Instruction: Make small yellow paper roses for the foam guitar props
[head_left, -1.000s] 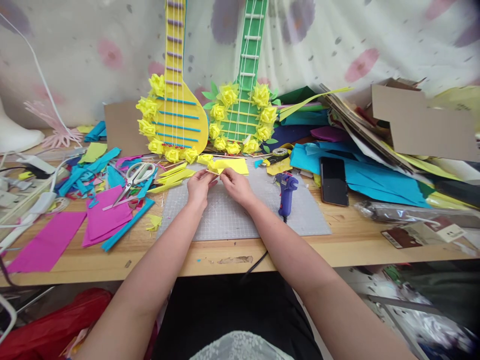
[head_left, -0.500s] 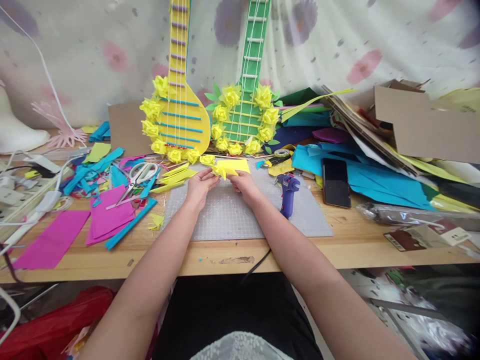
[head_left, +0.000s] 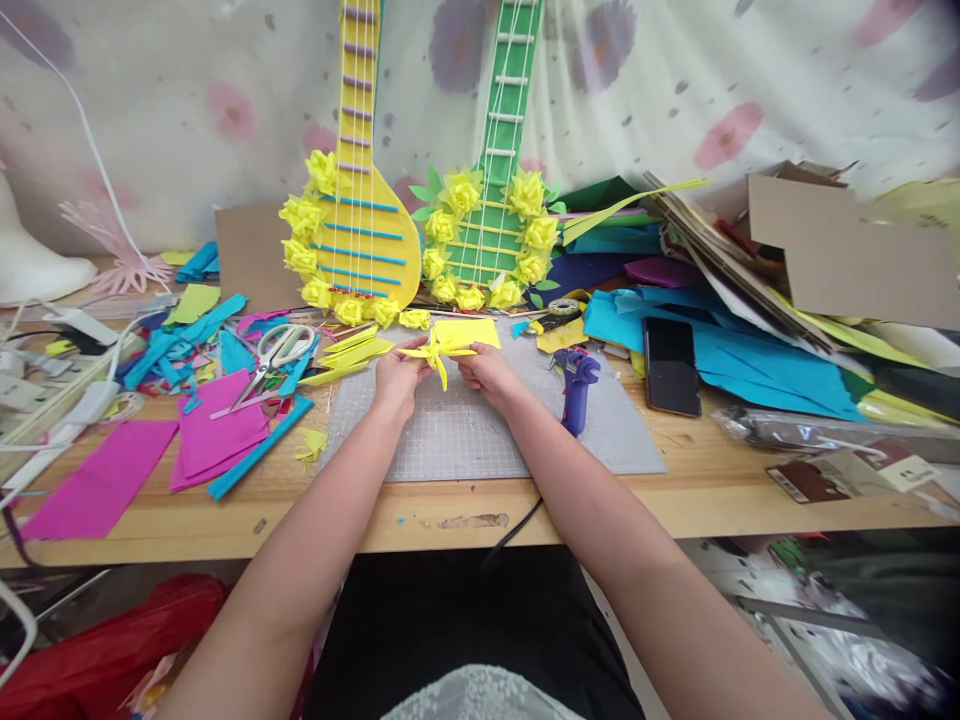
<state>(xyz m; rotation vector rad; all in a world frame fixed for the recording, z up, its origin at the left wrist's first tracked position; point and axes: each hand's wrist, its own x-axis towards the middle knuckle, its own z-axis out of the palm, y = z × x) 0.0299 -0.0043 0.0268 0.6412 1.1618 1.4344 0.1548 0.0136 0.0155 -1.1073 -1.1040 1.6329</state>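
Both my hands grip a yellow paper piece (head_left: 436, 352) with pointed, petal-like arms, held above the grey cutting mat (head_left: 450, 440). My left hand (head_left: 397, 382) pinches its left arm, and my right hand (head_left: 486, 368) pinches the right one. One point hangs down between them. Just behind lies a flat yellow paper sheet (head_left: 469, 331), and a finished yellow paper flower (head_left: 415, 319) sits left of it. Behind my hands stand a yellow paper lute-shaped instrument (head_left: 375, 230) and a green one (head_left: 491, 220), both edged with yellow flowers.
A purple glue gun (head_left: 576, 390) stands on the mat's right side, near a phone (head_left: 673, 366). Scissors (head_left: 281, 350), magenta sheets (head_left: 225, 425) and paper scraps lie left. Blue paper (head_left: 772, 365) and cardboard (head_left: 840, 240) pile up right. The table's front edge (head_left: 472, 535) runs below my forearms.
The yellow paper piece has opened out between my hands, its arms now stretched sideways and one point hanging lower. My hands have shifted slightly; the other things stay put.
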